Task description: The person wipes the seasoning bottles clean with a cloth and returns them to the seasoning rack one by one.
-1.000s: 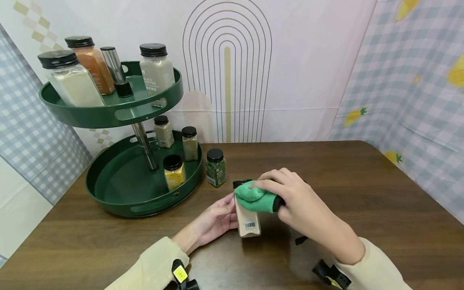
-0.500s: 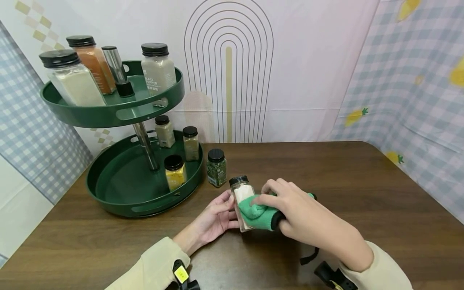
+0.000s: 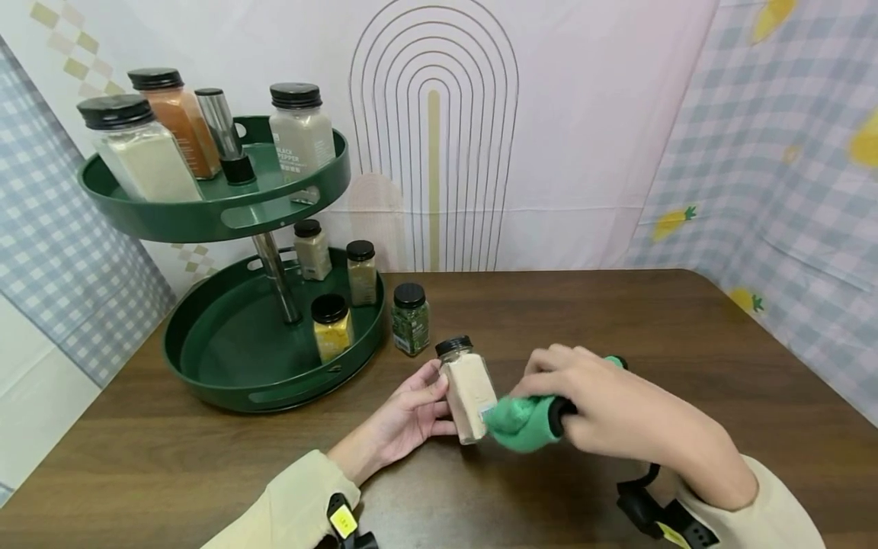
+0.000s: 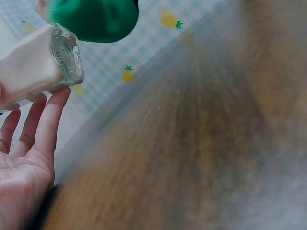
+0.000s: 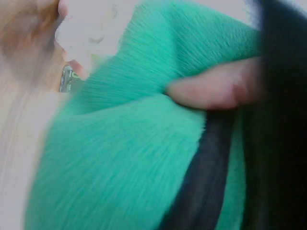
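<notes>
My left hand holds a glass spice jar of pale powder between thumb and fingers, its black lid up and its body tilted. In the left wrist view the jar's thick glass base shows above the fingers. To the right of the jar, my right hand grips a bunched green cloth with a black edge. The cloth's left end is at the jar's lower right side; whether they touch I cannot tell. In the right wrist view the thumb presses into the cloth folds.
A green two-tier rack stands at the left, with small jars on its lower tier. Larger jars and a metal cylinder stand on the upper tier. A jar of green flakes stands on the wooden table beside the rack.
The cloth has gone from the jar's upper part down and to the right with my right hand, uncovering the jar's face. My left hand keeps its hold, and the jar has turned.
</notes>
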